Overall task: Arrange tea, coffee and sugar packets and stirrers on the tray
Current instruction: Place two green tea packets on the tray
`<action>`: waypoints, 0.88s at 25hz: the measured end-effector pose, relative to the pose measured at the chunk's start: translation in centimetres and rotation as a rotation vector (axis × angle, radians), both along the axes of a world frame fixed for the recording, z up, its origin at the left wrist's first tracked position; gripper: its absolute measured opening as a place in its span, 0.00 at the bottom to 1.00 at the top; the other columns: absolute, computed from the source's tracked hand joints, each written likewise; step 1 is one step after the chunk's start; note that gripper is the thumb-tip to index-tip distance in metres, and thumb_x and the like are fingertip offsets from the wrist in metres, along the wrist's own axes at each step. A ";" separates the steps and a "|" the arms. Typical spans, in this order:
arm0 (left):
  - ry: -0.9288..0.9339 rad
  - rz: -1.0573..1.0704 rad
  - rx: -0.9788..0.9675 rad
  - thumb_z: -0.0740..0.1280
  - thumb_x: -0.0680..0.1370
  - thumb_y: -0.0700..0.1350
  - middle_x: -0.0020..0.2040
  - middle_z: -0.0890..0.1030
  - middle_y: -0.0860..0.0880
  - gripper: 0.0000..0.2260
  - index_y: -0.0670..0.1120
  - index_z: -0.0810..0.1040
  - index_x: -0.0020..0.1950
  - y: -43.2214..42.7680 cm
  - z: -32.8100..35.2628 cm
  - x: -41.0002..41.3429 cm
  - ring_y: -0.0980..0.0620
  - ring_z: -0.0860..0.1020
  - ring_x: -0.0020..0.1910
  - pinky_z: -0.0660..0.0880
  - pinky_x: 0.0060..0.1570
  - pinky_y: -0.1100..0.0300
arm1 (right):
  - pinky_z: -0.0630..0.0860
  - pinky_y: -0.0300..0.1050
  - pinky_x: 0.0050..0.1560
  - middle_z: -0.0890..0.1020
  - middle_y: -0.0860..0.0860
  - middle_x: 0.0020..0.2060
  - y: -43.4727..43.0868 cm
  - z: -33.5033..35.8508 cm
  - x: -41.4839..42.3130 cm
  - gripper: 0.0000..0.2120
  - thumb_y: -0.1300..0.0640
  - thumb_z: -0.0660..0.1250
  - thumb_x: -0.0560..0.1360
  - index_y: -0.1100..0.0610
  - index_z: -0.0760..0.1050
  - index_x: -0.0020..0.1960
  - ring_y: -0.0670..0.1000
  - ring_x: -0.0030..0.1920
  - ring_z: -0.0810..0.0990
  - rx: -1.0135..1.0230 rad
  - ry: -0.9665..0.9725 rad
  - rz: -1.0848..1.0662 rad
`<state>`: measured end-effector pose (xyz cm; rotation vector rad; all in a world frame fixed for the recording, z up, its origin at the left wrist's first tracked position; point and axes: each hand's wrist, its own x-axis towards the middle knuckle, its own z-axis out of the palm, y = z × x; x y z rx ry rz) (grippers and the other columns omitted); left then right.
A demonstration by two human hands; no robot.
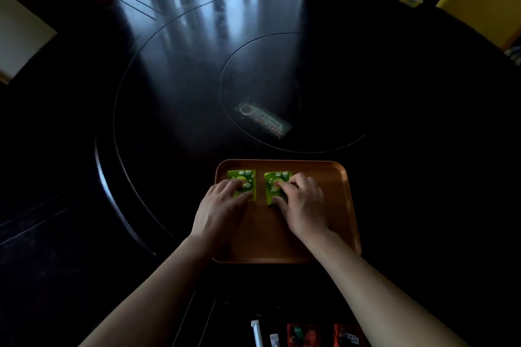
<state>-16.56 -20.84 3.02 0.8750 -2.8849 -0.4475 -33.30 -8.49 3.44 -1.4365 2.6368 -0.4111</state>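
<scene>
So far only two green tea packets lie on the tray (332, 205), side by side at lower centre. Left hand (222, 205) rests spread on the left tea packet (245, 177); right hand (303, 203) presses curled fingers onto the right tea packet (275, 182). Stirrers (257, 332) and coffee packets (303, 335) wait at the bottom edge.

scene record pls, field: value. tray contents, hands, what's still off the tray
surface: dark round table
tray: brown, rounded corners, near table edge
on tray: two green tea packets, side by side at far end, apart
left tea packet: under left hand fingers
right tea packet: under right hand fingers
off tray, near edge: two red coffee packets, white stick packets
table centre: flat packet, contents unclear
</scene>
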 end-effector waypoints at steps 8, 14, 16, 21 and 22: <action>0.072 0.003 -0.007 0.76 0.72 0.46 0.60 0.81 0.43 0.13 0.52 0.85 0.55 -0.9 0.4 -0.5 0.37 0.79 0.57 0.77 0.51 0.46 | 0.70 0.51 0.49 0.76 0.53 0.53 -2.4 -0.1 0.5 0.18 0.48 0.69 0.74 0.54 0.77 0.62 0.56 0.53 0.73 0.010 -0.004 0.008; 0.128 0.042 0.012 0.75 0.72 0.45 0.59 0.81 0.44 0.14 0.50 0.83 0.58 -1.1 -1.0 -0.8 0.40 0.79 0.56 0.78 0.50 0.47 | 0.69 0.50 0.48 0.76 0.52 0.52 -2.8 -0.2 0.4 0.18 0.46 0.67 0.75 0.53 0.77 0.62 0.55 0.52 0.72 0.008 0.000 0.037; 0.163 0.051 0.040 0.76 0.72 0.45 0.58 0.81 0.44 0.14 0.51 0.82 0.57 -1.3 -1.3 -0.9 0.40 0.79 0.55 0.78 0.49 0.46 | 0.69 0.50 0.48 0.76 0.52 0.52 -2.9 -0.3 0.4 0.19 0.46 0.67 0.75 0.53 0.77 0.62 0.55 0.52 0.72 0.011 -0.001 0.039; 0.184 0.037 0.048 0.77 0.70 0.46 0.57 0.80 0.44 0.15 0.53 0.80 0.55 -1.5 -1.6 -0.9 0.40 0.78 0.54 0.79 0.47 0.46 | 0.70 0.51 0.48 0.76 0.53 0.52 -3.2 -0.3 0.4 0.19 0.45 0.67 0.75 0.54 0.77 0.61 0.55 0.52 0.72 -0.002 -0.007 0.045; 0.194 0.041 0.051 0.76 0.70 0.46 0.56 0.81 0.44 0.15 0.53 0.80 0.54 -1.5 -1.5 -1.0 0.39 0.78 0.54 0.79 0.47 0.46 | 0.69 0.51 0.48 0.76 0.53 0.52 -3.2 -0.3 0.4 0.19 0.45 0.67 0.75 0.54 0.77 0.61 0.55 0.52 0.72 -0.004 -0.006 0.046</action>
